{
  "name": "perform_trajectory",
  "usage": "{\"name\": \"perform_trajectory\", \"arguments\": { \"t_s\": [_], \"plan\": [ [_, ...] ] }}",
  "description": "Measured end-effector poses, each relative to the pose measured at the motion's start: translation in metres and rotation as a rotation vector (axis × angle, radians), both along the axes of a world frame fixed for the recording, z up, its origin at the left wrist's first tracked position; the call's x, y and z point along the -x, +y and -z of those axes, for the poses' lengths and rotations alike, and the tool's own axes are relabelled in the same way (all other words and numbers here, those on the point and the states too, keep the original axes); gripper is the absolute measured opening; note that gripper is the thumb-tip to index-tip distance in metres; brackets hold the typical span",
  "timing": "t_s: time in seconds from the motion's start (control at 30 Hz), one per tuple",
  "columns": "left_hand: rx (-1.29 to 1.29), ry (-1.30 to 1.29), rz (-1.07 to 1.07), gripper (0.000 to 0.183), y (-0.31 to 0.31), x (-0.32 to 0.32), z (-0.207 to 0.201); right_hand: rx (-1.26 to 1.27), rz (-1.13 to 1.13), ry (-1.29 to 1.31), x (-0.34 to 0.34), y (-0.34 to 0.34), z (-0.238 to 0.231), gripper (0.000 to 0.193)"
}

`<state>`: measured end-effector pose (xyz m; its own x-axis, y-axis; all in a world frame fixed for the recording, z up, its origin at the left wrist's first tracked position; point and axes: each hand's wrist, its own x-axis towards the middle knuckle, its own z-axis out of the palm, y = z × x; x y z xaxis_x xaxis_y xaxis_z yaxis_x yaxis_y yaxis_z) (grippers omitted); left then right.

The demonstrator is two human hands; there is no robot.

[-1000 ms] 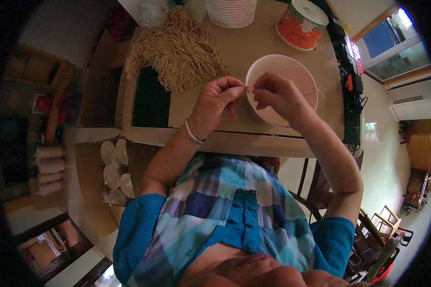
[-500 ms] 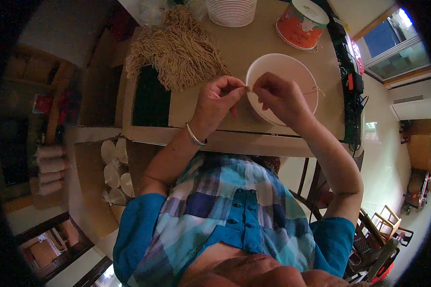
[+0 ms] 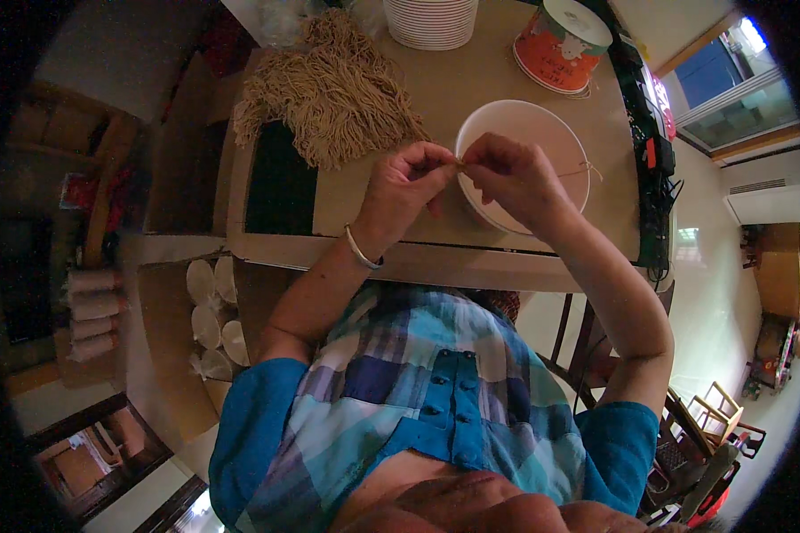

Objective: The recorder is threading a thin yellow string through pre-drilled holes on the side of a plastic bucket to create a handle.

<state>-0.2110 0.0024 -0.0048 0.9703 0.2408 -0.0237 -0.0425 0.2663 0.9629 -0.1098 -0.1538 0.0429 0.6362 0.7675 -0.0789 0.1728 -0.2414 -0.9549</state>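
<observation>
A white paper bucket [image 3: 556, 133] stands mouth up near the table's front edge. A thin tan cord [image 3: 572, 171] crosses its mouth, and a loose end sticks out past the right rim. At the left rim my left hand [image 3: 398, 194] is closed in a pinch, thumb against forefinger. My right hand [image 3: 517, 182] reaches over the mouth, its fingertips meeting the left ones in a pinch too. A bit of tan cord shows between the two sets of fingertips; its exact shape is too small to tell. A heap of cut tan cords [image 3: 338, 102] lies left of the bucket.
Behind stand a stack of white buckets [image 3: 430, 25] and an upturned orange printed bucket [image 3: 556, 60]. Power strips and cables [image 3: 653, 155] line the table's right edge. A cardboard box [image 3: 173, 355] with several bagged white stacks sits at lower left.
My right hand's fingers have shifted slightly left and closed in on the left fingertips. The left hand and the bucket have hardly moved.
</observation>
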Motion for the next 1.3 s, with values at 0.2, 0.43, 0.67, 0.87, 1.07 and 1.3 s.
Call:
{"name": "perform_trajectory", "arguments": {
  "t_s": [0.2, 0.43, 0.67, 0.87, 1.07, 1.3],
  "plan": [
    [-0.004, -0.008, 0.008, 0.011, -0.0001, 0.0006, -0.0029, -0.074, -0.042, 0.037, -0.0025, -0.0024, 0.0005, 0.009],
    [0.173, 0.052, 0.012, 0.012, 0.0017, 0.0013, -0.0026, -0.070, -0.014, 0.129, -0.0032, -0.0044, -0.0011, 0.011],
    [0.370, 0.063, 0.056, 0.009, 0.0026, 0.0010, -0.0011, -0.051, 0.001, 0.171, 0.0023, -0.0008, -0.0053, 0.014],
    [0.300, 0.052, 0.033, 0.009, 0.0001, 0.0000, -0.0009, -0.077, -0.024, 0.154, -0.0004, 0.0013, -0.0004, 0.014],
    [0.171, 0.011, 0.040, 0.010, 0.0013, 0.0018, 0.0011, -0.065, -0.022, 0.184, -0.0011, 0.0005, -0.0009, 0.012],
    [0.007, 0.032, -0.026, 0.013, -0.0022, 0.0047, -0.0063, -0.089, -0.072, 0.290, -0.0047, -0.0030, -0.0077, 0.014]
  ]
}}
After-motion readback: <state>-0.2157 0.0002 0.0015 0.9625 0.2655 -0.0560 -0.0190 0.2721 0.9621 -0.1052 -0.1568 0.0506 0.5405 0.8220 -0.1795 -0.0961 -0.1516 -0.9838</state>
